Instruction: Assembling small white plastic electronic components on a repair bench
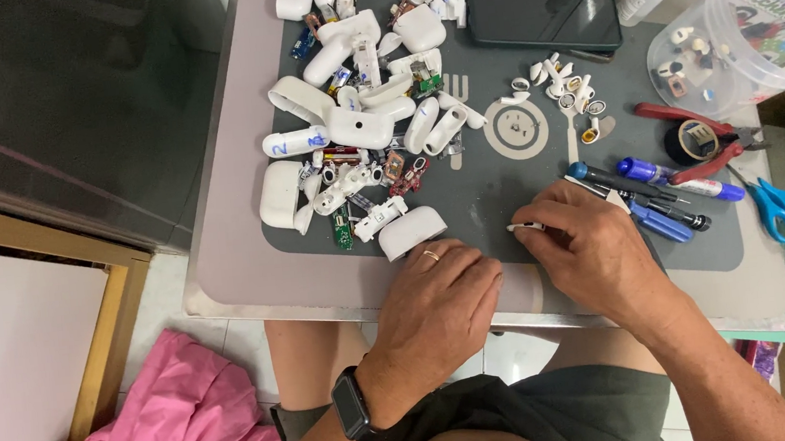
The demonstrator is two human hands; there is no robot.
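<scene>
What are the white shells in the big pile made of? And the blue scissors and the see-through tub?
The white shells look like smooth, slightly glossy hard plastic with rounded moulded edges. The scissors have blue handles that look like plastic; their blades look like grey metal, though small here. The tub seems to be thin clear plastic, since small parts show through its wall.

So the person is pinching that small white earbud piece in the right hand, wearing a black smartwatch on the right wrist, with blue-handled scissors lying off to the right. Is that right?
Not quite. The head view shows the black smartwatch on the left wrist, not the right. The rest holds: the right hand pinches the small white earbud piece, and the blue-handled scissors lie off to the right on the table.
</scene>
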